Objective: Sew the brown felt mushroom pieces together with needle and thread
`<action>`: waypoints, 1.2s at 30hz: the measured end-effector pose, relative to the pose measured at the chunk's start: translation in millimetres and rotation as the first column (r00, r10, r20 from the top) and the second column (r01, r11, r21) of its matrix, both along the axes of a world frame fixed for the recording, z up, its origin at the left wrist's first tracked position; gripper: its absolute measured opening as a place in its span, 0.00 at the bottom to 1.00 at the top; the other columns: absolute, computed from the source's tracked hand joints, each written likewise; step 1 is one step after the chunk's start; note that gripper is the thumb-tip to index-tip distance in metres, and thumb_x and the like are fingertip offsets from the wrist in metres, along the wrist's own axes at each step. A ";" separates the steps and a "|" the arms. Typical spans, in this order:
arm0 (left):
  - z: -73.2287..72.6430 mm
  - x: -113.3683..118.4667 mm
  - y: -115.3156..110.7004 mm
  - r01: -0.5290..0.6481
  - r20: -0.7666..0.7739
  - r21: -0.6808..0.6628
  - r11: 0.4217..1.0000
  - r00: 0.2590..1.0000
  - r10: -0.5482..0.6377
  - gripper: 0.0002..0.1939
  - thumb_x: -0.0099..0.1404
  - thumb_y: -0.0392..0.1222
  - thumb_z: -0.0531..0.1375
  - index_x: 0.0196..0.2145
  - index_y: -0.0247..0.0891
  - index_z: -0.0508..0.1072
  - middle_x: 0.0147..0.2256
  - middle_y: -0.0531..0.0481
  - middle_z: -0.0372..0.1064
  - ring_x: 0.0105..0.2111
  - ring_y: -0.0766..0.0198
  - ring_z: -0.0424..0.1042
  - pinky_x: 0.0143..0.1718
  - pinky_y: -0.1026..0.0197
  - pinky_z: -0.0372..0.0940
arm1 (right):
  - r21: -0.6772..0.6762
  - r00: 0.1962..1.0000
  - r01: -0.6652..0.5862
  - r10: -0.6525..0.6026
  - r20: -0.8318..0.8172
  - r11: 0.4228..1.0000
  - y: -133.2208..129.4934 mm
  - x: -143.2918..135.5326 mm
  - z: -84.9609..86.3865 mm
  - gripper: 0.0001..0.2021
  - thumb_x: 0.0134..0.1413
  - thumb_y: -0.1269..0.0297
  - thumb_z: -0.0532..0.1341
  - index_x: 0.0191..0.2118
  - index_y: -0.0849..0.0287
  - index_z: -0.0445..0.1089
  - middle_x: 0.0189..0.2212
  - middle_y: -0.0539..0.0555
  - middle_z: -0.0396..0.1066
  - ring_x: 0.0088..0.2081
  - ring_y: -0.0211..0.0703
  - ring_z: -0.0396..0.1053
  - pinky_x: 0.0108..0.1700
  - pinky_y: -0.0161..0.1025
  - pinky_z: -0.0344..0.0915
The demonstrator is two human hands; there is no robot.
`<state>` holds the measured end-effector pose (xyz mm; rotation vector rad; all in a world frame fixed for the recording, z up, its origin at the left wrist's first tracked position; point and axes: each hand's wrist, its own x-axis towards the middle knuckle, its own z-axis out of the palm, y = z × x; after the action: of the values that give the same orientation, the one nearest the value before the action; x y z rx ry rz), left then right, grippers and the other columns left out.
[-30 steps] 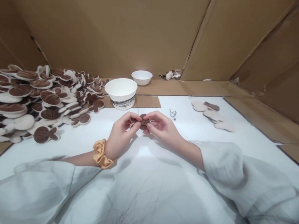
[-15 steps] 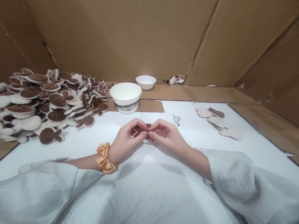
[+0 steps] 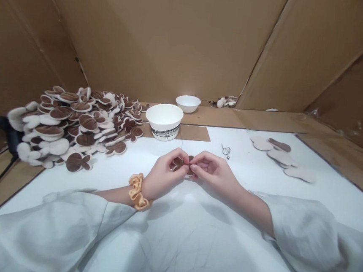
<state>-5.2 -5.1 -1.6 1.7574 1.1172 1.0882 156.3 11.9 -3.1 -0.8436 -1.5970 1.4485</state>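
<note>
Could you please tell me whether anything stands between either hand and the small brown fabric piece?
Nothing visible does: the left hand and the right hand both pinch the small brown fabric piece directly.

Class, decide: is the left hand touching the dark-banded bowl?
Apart. The head view shows white tabletop between the left hand and the dark-banded bowl beyond it.

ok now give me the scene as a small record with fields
left hand: pinches a small brown fabric piece; orange satin scrunchie on wrist
right hand: pinches the same piece
left side: heap of brown-and-white plush shapes
behind hands: large white round bowl, dark thread around its outside; smaller white bowl beyond it
right side: loose flat pale fabric cutouts, one brown cutout
unclear: small dark looped tangle
</note>
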 end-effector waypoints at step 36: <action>3.7 -1.7 -5.5 -0.026 -0.087 0.079 0.997 0.996 0.033 0.01 0.59 0.36 0.54 0.30 0.37 0.64 0.29 0.54 0.64 0.28 0.69 0.65 0.31 0.66 0.60 | 0.237 0.994 0.001 -0.027 0.105 0.972 -4.6 2.0 0.9 0.03 0.56 0.66 0.54 0.35 0.59 0.60 0.32 0.52 0.66 0.33 0.37 0.68 0.38 0.38 0.67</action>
<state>-6.9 -10.6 2.2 1.8711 1.1718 1.0942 158.3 7.3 -2.2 -0.8022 -1.7989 1.1897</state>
